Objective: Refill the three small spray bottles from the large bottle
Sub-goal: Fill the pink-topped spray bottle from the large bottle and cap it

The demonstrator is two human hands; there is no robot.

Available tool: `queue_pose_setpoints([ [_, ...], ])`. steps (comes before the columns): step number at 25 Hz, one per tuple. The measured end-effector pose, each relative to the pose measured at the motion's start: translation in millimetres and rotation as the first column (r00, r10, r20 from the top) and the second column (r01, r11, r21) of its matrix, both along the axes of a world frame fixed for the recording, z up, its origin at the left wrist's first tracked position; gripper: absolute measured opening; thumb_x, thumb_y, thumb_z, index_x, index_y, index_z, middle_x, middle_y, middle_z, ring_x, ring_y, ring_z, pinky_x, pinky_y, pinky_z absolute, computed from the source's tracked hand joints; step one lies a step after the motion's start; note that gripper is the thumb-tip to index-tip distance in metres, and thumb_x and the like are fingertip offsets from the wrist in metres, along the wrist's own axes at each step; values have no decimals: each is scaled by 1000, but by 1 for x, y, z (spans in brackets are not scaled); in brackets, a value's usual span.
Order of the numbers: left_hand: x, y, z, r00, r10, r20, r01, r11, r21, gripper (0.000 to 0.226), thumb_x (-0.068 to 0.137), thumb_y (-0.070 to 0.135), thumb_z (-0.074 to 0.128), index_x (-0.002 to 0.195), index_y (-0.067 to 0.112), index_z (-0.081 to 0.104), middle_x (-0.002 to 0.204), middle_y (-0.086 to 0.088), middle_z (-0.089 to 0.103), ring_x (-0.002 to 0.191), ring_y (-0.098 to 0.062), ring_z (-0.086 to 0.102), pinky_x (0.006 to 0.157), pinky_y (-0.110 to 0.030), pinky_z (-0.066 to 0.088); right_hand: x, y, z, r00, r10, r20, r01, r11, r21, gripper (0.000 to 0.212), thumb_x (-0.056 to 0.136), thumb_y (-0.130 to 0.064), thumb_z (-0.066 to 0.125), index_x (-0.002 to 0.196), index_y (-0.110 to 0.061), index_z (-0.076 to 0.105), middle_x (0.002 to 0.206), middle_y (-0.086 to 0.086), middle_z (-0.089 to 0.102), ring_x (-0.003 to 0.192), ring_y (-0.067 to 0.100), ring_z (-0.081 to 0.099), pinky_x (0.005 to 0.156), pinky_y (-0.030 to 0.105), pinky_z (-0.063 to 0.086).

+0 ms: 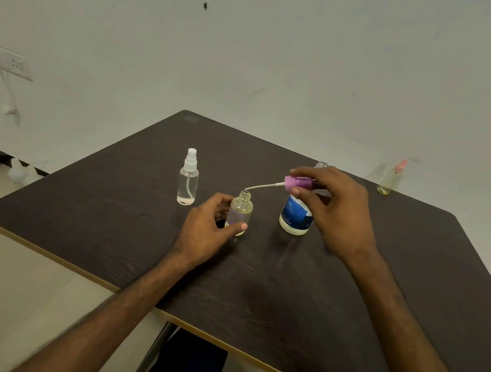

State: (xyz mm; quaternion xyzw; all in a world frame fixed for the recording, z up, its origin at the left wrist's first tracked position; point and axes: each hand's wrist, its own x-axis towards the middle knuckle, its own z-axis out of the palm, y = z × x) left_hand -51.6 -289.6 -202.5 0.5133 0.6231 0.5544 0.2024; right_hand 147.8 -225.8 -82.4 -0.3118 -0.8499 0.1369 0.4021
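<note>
We sit at a dark wooden surface [284,291], looking down at our two hands. Our left hand [207,228] curls around the lower part of an open small bottle [240,209], thumb in front, keeping it upright and steady on the surface. Our right hand [334,214] pinches a pink spray top [299,182] between thumb and fingers. The top is tilted so that its thin tube [262,186] slants down, its tip just above the bottle's bare neck. We cannot tell whether the top is coming out or going in. The small bottle holds only a little pale liquid at its bottom, so it seems not yet filled. The large bottle [295,219], blue-labelled, stands just beside it under our right hand, close for pouring. A white-topped spray bottle [188,180] stands to the left, nearly empty. A pink-topped spray bottle [391,178] stands well apart at the far right edge.
</note>
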Motion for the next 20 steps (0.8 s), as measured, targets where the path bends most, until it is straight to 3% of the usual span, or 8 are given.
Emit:
queue_pose_setpoints([
  [2,0,-1,0,1000,-2,-6,1,1000,-2,49,78,25,84,122,18,62,115,11,71,106,1,65,94,-14,50,-10,2,8,994,30,109,-36,998,53,24,87,-18,72,111,-19,72,101,-3,66,90,5,60,81,10,48],
  [6,1,-1,1,1000,0,-12,0,1000,9,48,78,24,85,120,18,63,113,11,72,105,1,66,93,-14,50,-22,6,22,968,56,244,-85,990,113,23,88,-17,70,110,-18,71,104,1,65,93,13,60,82,31,52],
  [10,0,0,0,1000,4,-9,-3,1000,17,44,77,23,85,116,20,63,110,12,72,102,2,67,92,-16,52,-35,8,32,907,48,419,-111,986,127,25,88,-19,71,112,-20,70,105,2,64,94,15,58,80,32,49],
  [20,-2,2,-2,999,0,-35,1,1000,14,49,77,27,85,120,18,63,115,8,72,106,-2,66,97,-23,53,-36,6,53,878,-6,479,-91,980,179,25,90,-19,68,115,-19,68,107,3,62,97,19,58,79,33,48],
])
